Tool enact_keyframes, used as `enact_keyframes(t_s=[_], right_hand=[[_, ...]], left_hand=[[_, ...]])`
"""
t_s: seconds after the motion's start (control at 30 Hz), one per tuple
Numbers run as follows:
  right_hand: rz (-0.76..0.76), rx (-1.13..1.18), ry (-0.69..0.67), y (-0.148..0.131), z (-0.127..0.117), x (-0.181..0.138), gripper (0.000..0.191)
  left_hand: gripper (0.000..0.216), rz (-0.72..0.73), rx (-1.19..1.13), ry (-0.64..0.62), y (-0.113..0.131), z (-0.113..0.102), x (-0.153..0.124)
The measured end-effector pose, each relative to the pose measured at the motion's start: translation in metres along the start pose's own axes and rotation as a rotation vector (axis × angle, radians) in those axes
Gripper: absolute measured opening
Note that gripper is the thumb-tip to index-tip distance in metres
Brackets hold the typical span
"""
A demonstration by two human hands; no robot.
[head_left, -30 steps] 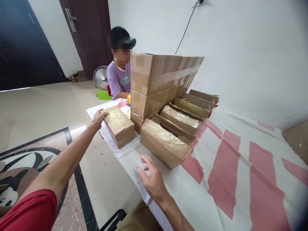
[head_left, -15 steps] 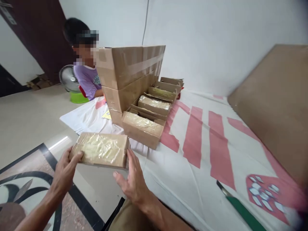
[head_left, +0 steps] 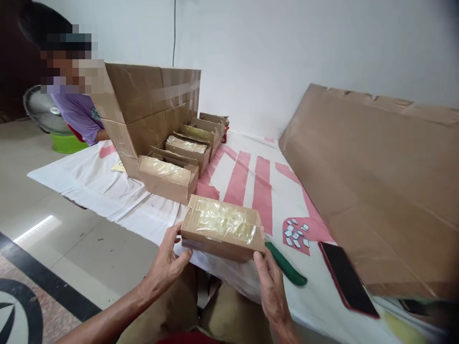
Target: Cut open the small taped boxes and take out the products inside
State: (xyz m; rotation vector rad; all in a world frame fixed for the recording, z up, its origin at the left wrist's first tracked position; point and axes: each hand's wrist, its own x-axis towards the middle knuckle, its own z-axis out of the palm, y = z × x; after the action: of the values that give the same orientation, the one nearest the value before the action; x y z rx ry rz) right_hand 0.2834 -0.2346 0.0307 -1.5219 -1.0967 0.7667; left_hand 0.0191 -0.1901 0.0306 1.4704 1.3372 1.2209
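Note:
A small cardboard box (head_left: 222,227) with clear tape across its top is held in front of me, just above the white and red cloth (head_left: 247,177). My left hand (head_left: 165,265) grips its left end, thumb on the front edge. My right hand (head_left: 272,286) grips its right end from below. Behind it, a row of similar taped small boxes (head_left: 168,177) lies along the foot of two stacked large cartons (head_left: 150,102).
A green-handled tool (head_left: 287,265) lies on the cloth right of the box, and a dark phone (head_left: 346,279) beyond it. A big flat cardboard sheet (head_left: 380,181) leans at the right. Another person in a purple shirt (head_left: 77,114) sits behind the cartons, near a fan (head_left: 43,112).
My left hand took the box from the cloth's far left edge. Both hands then brought it toward me and to the right. The view has swung right.

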Motion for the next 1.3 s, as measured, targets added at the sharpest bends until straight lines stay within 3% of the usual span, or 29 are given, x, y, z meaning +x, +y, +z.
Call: enact_keyframes(t_s=[0.07, 0.2, 0.3, 0.43, 0.6, 0.83, 1.07, 1.2, 1.3], right_hand=[[-0.001, 0.035, -0.027, 0.01, -0.007, -0.002, 0.064], [-0.035, 0.128, 0.069, 0.018, -0.001, 0.003, 0.067], [-0.039, 0.177, 0.101, 0.013, 0.011, 0.004, 0.072], [-0.023, 0.143, 0.017, 0.006, 0.016, -0.019, 0.074], [0.034, 0.038, -0.012, 0.021, -0.002, -0.05, 0.073], [-0.099, -0.057, -0.012, 0.03, -0.024, -0.035, 0.055], [-0.373, -0.378, -0.128, 0.029, -0.078, -0.001, 0.036], [-0.464, -0.797, -0.001, 0.054, -0.099, 0.025, 0.039], [-0.468, -1.054, 0.001, 0.076, -0.101, 0.038, 0.043]], left_hand=[[0.066, -0.002, -0.024, 0.035, 0.0, 0.0, 0.001], [0.059, 0.004, -0.073, 0.152, 0.011, -0.002, 0.012], [0.054, -0.015, -0.1, 0.191, 0.02, 0.009, 0.023], [0.046, 0.02, -0.114, 0.253, 0.024, 0.03, 0.025], [0.045, 0.017, -0.12, 0.234, 0.027, 0.038, 0.015], [0.046, -0.037, -0.096, 0.252, 0.024, 0.04, 0.026], [0.042, 0.151, -0.002, 0.281, 0.004, 0.05, 0.02], [0.042, 0.256, 0.041, 0.333, -0.006, 0.055, 0.022], [0.042, 0.255, 0.043, 0.331, -0.007, 0.056, 0.022]])
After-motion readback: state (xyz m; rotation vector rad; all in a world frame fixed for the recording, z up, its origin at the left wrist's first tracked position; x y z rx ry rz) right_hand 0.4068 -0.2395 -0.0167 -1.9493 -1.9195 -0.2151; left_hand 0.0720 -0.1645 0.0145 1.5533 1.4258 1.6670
